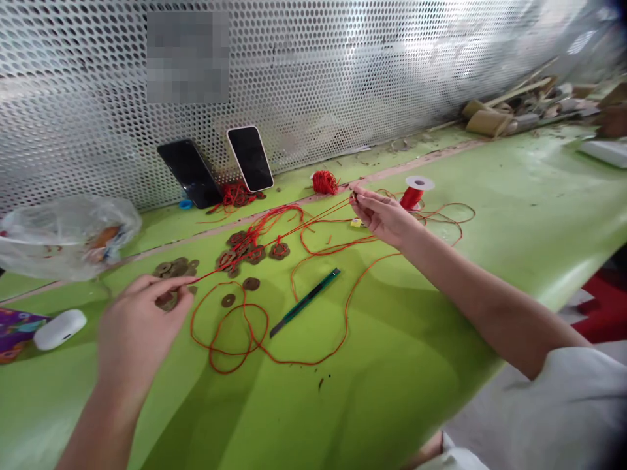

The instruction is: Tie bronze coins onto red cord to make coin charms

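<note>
Along a green-topped worktable (pixel 529 189) backed by a perforated metal wall (pixel 313 72), a person's two bare hands drew a red cord (pixel 210 273) taut above the surface. At far left sat a clear plastic bag (pixel 63 235), with a rounded white case (pixel 60 329) below it. The left hand (pixel 137 326) pinched one end of the cord between thumb and forefinger, beside a pile of holed coins (pixel 174 267). Two phones (pixel 251 158) leaned against the wall; in front of them lay red-corded coin clusters (pixel 255 253). A green cutter (pixel 304 303) rested at mid-table near loose loops of cord (pixel 304 363). Farther right, past a ball of red cord (pixel 324 183), the right hand (pixel 385 215) gripped the other end in its fingertips, just beside a spool (pixel 414 194). Cardboard tubes (pixel 487 122) lay heaped against the wall at right, where the green top ran on.
</note>
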`<state>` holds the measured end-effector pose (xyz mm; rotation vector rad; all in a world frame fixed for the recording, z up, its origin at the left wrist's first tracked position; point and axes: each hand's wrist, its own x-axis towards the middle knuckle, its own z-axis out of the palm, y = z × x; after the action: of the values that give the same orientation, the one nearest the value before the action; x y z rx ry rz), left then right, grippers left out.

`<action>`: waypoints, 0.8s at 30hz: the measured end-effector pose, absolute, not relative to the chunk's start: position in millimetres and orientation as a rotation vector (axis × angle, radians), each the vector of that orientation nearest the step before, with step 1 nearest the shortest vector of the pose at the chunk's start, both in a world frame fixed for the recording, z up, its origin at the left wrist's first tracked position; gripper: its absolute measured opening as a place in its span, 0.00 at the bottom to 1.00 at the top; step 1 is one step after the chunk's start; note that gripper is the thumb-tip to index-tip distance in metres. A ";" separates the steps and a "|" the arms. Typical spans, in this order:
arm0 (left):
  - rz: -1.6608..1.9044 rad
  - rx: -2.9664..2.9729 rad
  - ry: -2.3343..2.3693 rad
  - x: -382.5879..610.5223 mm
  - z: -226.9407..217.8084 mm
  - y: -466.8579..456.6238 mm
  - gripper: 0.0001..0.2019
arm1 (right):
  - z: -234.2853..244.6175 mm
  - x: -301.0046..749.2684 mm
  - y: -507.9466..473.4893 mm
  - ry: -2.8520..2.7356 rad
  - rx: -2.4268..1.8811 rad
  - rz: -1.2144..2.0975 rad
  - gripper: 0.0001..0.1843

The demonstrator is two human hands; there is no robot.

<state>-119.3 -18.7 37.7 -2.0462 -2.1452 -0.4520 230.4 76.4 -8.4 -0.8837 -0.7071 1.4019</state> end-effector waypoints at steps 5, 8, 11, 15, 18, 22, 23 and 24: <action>-0.384 -2.049 -2.216 -120.2 36.1 -17.2 0.14 | -3.9 228.7 72.3 -0.745 -0.877 1.400 0.10; -0.332 -2.051 -2.245 -119.1 36.0 -15.5 0.15 | -2.8 229.3 71.0 -0.799 -0.882 1.342 0.14; -0.292 -2.070 -2.248 -121.3 35.8 -14.1 0.15 | -3.5 229.6 70.9 -0.872 -0.904 1.215 0.17; -0.275 -2.072 -2.260 -129.7 32.3 -11.5 0.14 | -6.2 228.3 71.3 -0.957 -0.919 1.100 0.18; -0.223 -2.118 -2.210 -136.7 26.0 -9.2 0.13 | -6.2 226.5 69.6 -1.009 -0.902 1.052 0.15; -0.401 -2.189 -1.928 -131.7 19.1 -9.9 0.18 | 1.4 218.0 60.0 -1.084 -0.883 0.991 0.12; -0.488 -2.186 -1.848 -125.8 18.9 -11.9 0.19 | 4.6 213.9 55.6 -1.110 -0.883 0.982 0.12; -0.570 -2.204 -1.788 -117.7 19.4 -14.9 0.19 | 7.9 208.9 50.2 -1.144 -0.885 0.974 0.11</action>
<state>-117.7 -14.9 19.4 -2.2042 -1.7878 -0.5705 208.9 50.2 7.9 -0.8853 -1.1444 0.9736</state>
